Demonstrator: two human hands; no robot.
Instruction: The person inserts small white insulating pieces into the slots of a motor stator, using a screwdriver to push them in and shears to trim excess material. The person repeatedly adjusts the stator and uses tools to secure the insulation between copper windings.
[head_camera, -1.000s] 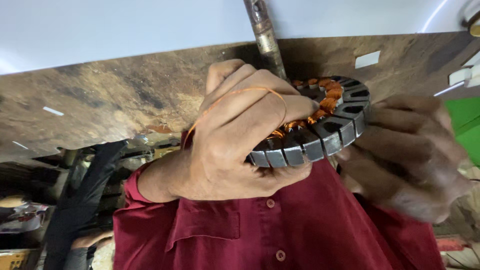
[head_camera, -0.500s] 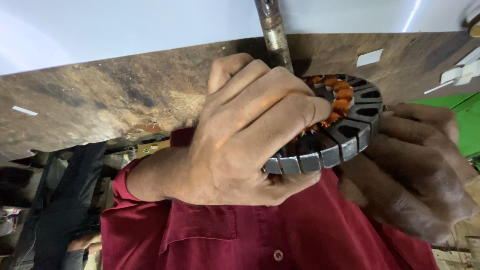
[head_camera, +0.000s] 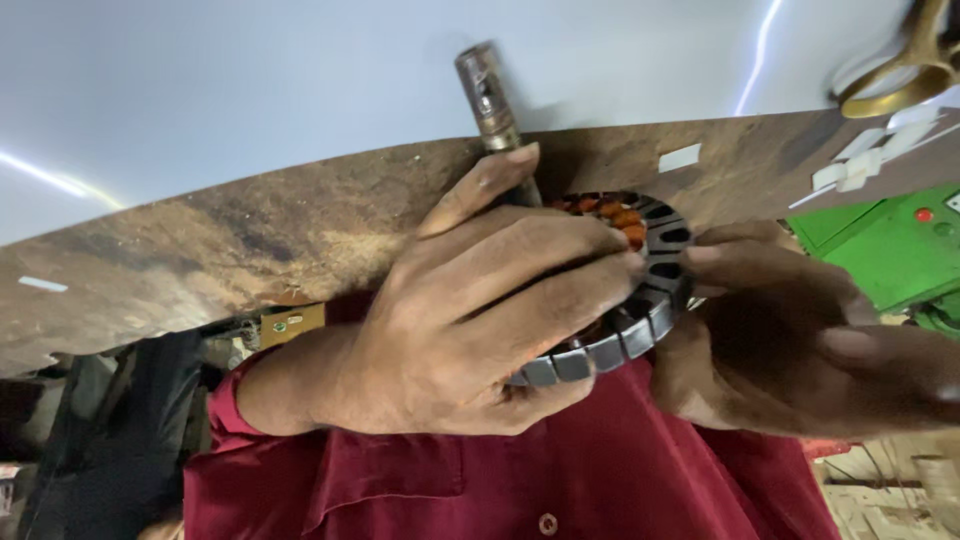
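Two hands close around one ring-shaped motor stator (head_camera: 605, 352), and the grip is fuller than it was a second ago. Back then much of the ring and a long arc of its orange-copper windings (head_camera: 615, 213) lay open to view. Now the left hand (head_camera: 450, 330) has slid further across the face, so only a short stretch of winding shows at the top and a run of grey steel teeth along the lower rim. The right hand (head_camera: 800, 340) has also come in closer, its fingertips now touching the outer rim on the far side. For the work in hand this reads as a firmer, two-sided hold on the part rather than a loose cradle, though what the covered fingers do on the winding cannot be seen.

The left hand lies back-up over the ring. Its fingers (head_camera: 540, 250) are spread a little and clamped across the stator, the thumb is tucked under the lower edge, and one digit is stretched upward beside the upright metal rod (head_camera: 490, 100). The right hand is cupped, its fingers curled and pressed to the rim.

The stator sits held in the air against the chest of the red shirt (head_camera: 480, 480), just below the edge of the worn brown desk (head_camera: 250, 240). A green machine (head_camera: 880, 250) stands off to the right.
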